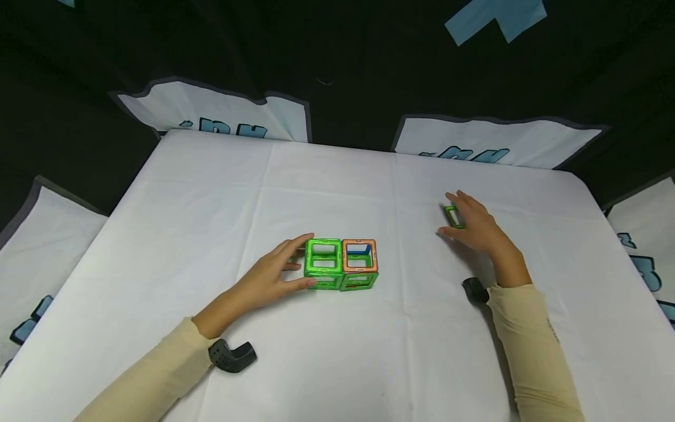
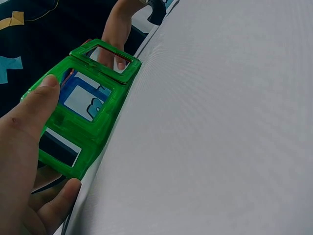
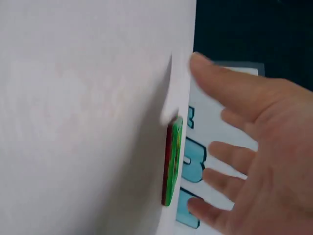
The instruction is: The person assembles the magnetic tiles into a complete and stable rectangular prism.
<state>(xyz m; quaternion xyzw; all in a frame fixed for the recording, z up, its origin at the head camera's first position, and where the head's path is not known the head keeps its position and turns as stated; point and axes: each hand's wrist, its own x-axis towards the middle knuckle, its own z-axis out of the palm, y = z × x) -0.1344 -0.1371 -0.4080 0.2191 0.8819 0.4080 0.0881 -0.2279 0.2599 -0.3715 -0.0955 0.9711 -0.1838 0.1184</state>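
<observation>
Two joined cubes of magnetic tiles point(image 1: 323, 271) stand on the table, green on the left, with an orange tile point(image 1: 360, 269) topping the right one. My left hand point(image 1: 266, 278) holds the left end, thumb at the front side and fingers round the back. Close up in the left wrist view, the thumb of that left hand point(image 2: 22, 132) lies on a green tile face point(image 2: 100, 128). Over to the right, my right hand point(image 1: 474, 225) hovers with spread fingers round a small green tile point(image 1: 449, 216). The right wrist view shows a green and a red tile point(image 3: 172, 161) lying flat together, apart from the right hand point(image 3: 274, 147).
A white cloth point(image 1: 327, 363) covers the table. Dark fabric point(image 1: 348, 64) with white and blue patches hangs beyond the far edge. Black wrist mounts point(image 1: 232, 356) sit at both beige sleeves point(image 1: 538, 351).
</observation>
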